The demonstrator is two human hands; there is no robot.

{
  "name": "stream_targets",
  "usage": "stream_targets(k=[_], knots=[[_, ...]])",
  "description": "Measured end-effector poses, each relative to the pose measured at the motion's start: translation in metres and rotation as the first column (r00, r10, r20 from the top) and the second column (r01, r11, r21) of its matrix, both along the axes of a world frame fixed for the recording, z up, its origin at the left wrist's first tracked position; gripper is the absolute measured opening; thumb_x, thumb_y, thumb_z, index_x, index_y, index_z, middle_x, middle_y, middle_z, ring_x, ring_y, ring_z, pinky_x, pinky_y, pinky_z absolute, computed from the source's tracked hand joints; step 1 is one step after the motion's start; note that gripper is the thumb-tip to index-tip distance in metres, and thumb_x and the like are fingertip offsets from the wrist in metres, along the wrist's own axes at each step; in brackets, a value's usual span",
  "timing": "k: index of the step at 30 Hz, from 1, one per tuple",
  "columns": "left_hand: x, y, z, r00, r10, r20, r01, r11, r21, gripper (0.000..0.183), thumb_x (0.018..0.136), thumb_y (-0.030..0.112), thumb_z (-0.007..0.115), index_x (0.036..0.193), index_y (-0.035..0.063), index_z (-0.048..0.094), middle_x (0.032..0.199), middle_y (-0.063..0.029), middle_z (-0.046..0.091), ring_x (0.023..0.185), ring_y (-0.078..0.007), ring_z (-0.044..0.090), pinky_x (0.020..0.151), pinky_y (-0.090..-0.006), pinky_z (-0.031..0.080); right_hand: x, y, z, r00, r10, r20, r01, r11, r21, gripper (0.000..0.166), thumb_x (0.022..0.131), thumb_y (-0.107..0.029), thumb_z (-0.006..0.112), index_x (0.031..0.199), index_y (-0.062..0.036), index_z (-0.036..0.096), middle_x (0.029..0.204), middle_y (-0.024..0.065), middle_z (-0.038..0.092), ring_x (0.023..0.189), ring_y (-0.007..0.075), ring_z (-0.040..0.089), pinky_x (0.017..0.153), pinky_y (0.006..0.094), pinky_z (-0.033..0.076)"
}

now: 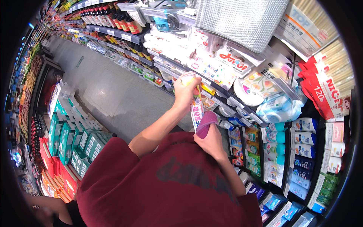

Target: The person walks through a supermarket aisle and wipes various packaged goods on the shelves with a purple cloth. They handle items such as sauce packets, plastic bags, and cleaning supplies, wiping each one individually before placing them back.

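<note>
A long, narrow cling film box (196, 109) is held in front of my maroon shirt, over the aisle beside the shelves. My left hand (183, 92) grips it near its far end, the thumb across the top. At the near end, my right hand (211, 140) holds a folded purple cloth (207, 124) against the box. The cloth covers part of that end, and the right fingers are partly hidden under it. Bright printing and pictures mark the box's visible side.
Shelves of white packaged bags (212, 71), wet wipes (280, 106) and bottles (275, 147) run along my right. Sauce bottles (133, 25) stand farther up the aisle. Stacked green cartons (66, 139) are on the left, where another person's arm (54, 207) shows at the lower edge.
</note>
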State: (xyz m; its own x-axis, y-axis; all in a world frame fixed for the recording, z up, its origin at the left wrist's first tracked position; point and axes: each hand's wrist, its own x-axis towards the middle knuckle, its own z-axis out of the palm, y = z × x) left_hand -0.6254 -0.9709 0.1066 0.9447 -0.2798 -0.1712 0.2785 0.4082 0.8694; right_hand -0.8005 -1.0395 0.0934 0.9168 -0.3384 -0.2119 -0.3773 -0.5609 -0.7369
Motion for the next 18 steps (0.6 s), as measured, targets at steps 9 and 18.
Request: stream_targets(k=[9,18], knots=[[-0.031,0.009,-0.016,0.997,0.039,-0.063,-0.045,0.995,-0.091,0.027,0.08,0.003,0.066,0.104,0.0004,0.056,0.079,-0.0039,0.061,0.062,-0.01,0.059,0.052,-0.0238,0.047,0.028,0.003,0.014,0.948,0.125,0.294,-0.117,0.992,-0.044,0.063,0.071,-0.031,0.077,0.112,0.0056,0.045,0.104,0.0295,0.056,0.092,0.0459,0.058,0.079,0.0492,0.048],[0.007,0.046,0.017,0.998,-0.058,-0.03,0.048,0.964,-0.26,0.038,0.08,0.015,0.061,0.113,0.0026,0.046,0.074,-0.0047,0.051,0.061,-0.0142,0.052,0.059,-0.0293,0.048,0.018,-0.028,0.002,0.958,0.242,0.153,-0.253,0.47,0.846,0.072,0.086,-0.023,0.067,0.141,0.0053,0.029,0.133,0.0115,0.044,0.12,0.0195,0.046,0.104,0.0316,0.034]])
